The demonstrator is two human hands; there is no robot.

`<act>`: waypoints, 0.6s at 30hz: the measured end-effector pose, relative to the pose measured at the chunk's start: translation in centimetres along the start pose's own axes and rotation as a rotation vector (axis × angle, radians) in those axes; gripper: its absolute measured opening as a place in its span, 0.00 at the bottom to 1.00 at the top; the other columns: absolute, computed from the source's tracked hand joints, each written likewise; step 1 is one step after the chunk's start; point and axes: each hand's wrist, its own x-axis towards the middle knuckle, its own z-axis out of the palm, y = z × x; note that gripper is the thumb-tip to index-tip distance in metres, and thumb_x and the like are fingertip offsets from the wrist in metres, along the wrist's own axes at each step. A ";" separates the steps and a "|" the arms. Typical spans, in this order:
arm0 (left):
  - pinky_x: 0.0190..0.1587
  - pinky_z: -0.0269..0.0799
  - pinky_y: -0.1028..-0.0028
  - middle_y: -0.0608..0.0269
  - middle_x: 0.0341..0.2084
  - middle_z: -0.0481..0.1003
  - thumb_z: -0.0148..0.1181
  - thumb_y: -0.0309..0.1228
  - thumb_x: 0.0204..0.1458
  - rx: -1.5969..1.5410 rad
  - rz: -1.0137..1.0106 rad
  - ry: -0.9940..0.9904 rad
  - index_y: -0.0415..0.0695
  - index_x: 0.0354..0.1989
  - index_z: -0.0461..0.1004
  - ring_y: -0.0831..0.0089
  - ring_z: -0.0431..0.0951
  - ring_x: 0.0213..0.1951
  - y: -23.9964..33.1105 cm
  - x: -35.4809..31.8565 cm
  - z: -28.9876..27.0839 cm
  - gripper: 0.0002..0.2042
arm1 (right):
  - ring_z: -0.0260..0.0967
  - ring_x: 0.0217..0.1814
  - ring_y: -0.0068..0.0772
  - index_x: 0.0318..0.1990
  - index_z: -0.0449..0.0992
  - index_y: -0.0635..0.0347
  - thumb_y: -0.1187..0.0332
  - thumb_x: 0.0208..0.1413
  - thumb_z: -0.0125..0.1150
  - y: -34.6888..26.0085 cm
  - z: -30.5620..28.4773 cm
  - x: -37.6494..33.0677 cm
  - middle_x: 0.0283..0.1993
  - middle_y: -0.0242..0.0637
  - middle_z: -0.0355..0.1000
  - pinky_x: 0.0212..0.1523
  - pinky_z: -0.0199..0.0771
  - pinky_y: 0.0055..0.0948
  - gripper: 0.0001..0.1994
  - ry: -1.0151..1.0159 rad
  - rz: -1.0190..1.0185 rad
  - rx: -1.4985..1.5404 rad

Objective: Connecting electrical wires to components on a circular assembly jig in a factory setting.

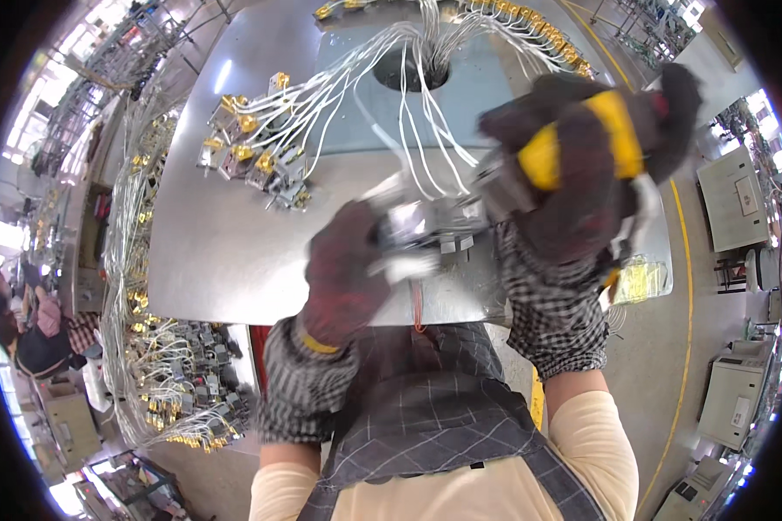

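Two gloved hands meet over the near edge of the grey metal table [226, 252]: the left hand [343, 273] and the right hand [573, 165] both close around one small grey-white connector block [421, 234], blurred, its long axis running from nine to three o'clock. White wires [413, 130] rise from it toward twelve. At ten o'clock lies one cluster of brass-capped connectors [256, 152], too tangled to count.
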 end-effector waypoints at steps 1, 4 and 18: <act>0.35 0.76 0.69 0.57 0.33 0.76 0.76 0.31 0.38 0.098 -0.061 -0.079 0.44 0.56 0.73 0.63 0.78 0.30 1.6 1.5 0.1 0.32 | 0.77 0.33 0.46 0.69 0.48 0.54 0.64 0.65 0.47 -0.1 -0.4 0.8 0.37 0.53 0.76 0.36 0.82 0.48 0.27 0.049 -0.065 -0.074; 0.38 0.78 0.69 0.56 0.37 0.78 0.76 0.34 0.40 -0.112 -0.010 -0.089 0.45 0.56 0.73 0.63 0.81 0.35 0.9 3.5 0.9 0.31 | 0.78 0.31 0.46 0.70 0.47 0.53 0.64 0.65 0.46 0.0 -1.2 1.6 0.36 0.53 0.77 0.34 0.84 0.49 0.28 0.101 -0.139 -0.139; 0.38 0.76 0.63 0.57 0.35 0.79 0.73 0.45 0.41 0.267 0.014 -0.393 0.44 0.53 0.73 0.59 0.81 0.36 1.6 5.2 -1.6 0.31 | 0.77 0.42 0.50 0.70 0.49 0.46 0.51 0.66 0.47 2.0 -3.3 -2.3 0.48 0.58 0.72 0.41 0.82 0.55 0.29 0.142 0.185 0.178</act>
